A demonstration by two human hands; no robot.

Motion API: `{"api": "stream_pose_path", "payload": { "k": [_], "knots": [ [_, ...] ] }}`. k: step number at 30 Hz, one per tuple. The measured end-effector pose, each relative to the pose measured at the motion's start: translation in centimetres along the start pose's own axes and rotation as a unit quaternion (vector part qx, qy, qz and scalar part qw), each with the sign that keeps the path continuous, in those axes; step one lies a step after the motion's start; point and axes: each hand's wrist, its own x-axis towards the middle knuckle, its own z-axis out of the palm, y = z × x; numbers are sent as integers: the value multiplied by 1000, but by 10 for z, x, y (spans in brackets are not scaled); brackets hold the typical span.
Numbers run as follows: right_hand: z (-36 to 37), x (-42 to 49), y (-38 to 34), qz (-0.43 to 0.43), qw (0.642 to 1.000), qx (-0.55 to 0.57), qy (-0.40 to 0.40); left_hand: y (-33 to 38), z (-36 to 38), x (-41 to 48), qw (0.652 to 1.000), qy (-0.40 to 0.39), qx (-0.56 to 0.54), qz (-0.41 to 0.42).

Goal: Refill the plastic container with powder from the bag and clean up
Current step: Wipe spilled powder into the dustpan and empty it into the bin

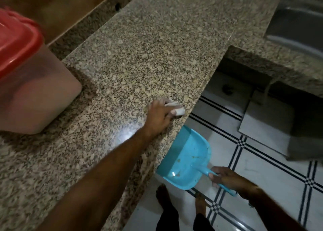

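From the head view, the person leans over the granite table [139, 47]. The plastic container [31, 91] stands at the far left of it with its red lid [15, 44] on and pale powder showing through the wall, so I'd say the refill is done and this is the clean-up. No bag is in sight.

The left hand [160, 115] is clamped on a small whitish cloth [176, 108], pressed flat to the stone right by the front edge. The right hand [225, 177] is wrapped round the handle of a blue dustpan [185, 159], held below the table's edge and just beside it, over the tiled floor [262, 169]. A few brownish specks lie in the pan.

Next, I'd guess, the cloth needs pushing over the lip while the pan sits snug underneath, or the sweepings will land on the floor.
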Motion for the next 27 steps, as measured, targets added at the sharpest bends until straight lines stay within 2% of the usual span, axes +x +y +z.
{"api": "stream_pose_path", "payload": {
  "k": [5,10,13,14,17,19,21,27],
  "knots": [
    [-1,-10,2,-17,1000,-3,-5,0,-11,-62,998,-34,-1,45],
    [3,-14,9,-39,998,11,-53,-8,-25,-161,1000,-1,-2,-2],
    [1,-22,19,-43,996,9,-81,2,-36,-189,999,16,-26,-12],
    [-1,-24,22,-45,995,12,-88,5,-39,-187,998,30,-52,-35],
    [-7,-31,27,-53,993,10,-107,5,-45,-182,971,117,-112,-174],
    [-9,-34,28,-54,991,2,-120,0,-42,-189,954,166,-63,-241],
    [-7,-36,28,-50,991,3,-125,6,-33,-197,946,185,-11,-268],
    [13,-41,14,-68,987,-17,-145,57,1,-207,939,173,88,-283]
  ]
}}
